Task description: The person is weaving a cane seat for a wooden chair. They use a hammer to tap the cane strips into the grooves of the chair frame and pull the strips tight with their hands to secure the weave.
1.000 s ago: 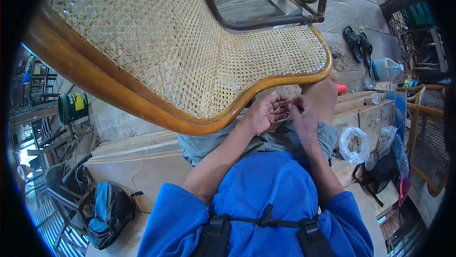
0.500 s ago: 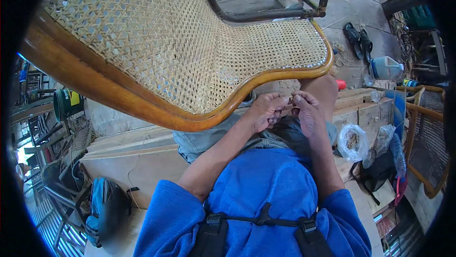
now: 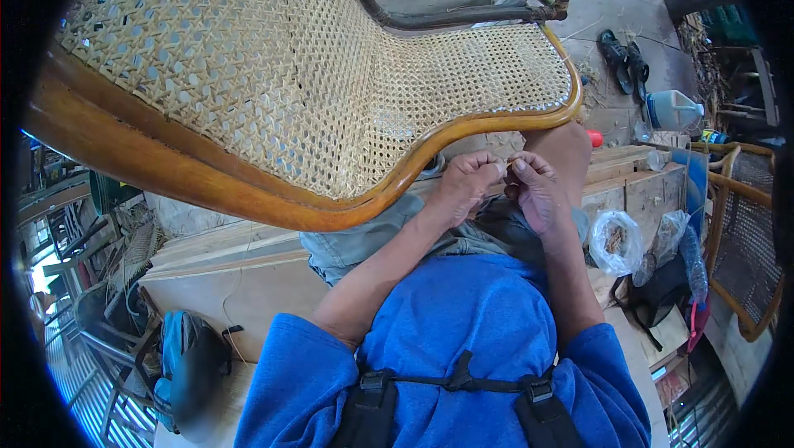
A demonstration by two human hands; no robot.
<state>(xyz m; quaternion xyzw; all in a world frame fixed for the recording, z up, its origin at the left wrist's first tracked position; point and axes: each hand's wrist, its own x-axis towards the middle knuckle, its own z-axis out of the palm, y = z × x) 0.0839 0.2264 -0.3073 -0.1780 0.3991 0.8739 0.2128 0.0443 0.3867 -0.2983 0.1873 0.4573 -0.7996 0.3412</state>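
Note:
My left hand [image 3: 469,186] and my right hand [image 3: 538,191] meet over my lap, fingertips pinched close together. Between them is something small and brownish, too small to make out. Just beyond the hands stretches a rattan chair [image 3: 389,186] with a glossy orange-brown frame. Its woven cane panel [image 3: 331,76] bends from a tall part at the left into a flatter part at the right. Neither hand touches the chair. To the right of my right forearm, a clear plastic bag [image 3: 616,243] stands with small brown bits inside.
Wooden planks [image 3: 231,258] lie across behind my legs. A backpack [image 3: 186,357] sits at the lower left. At the right are a plastic jug [image 3: 672,110], black sandals [image 3: 624,63], a water bottle [image 3: 693,264] and another cane-panelled chair [image 3: 748,237]. Dark chair framing [image 3: 463,19] rises at the far side.
Both hands stay together in front of my lap, with the fingers shifted slightly and the fingertips nearer each other. The view has tilted a little; the chair appears slightly shifted.

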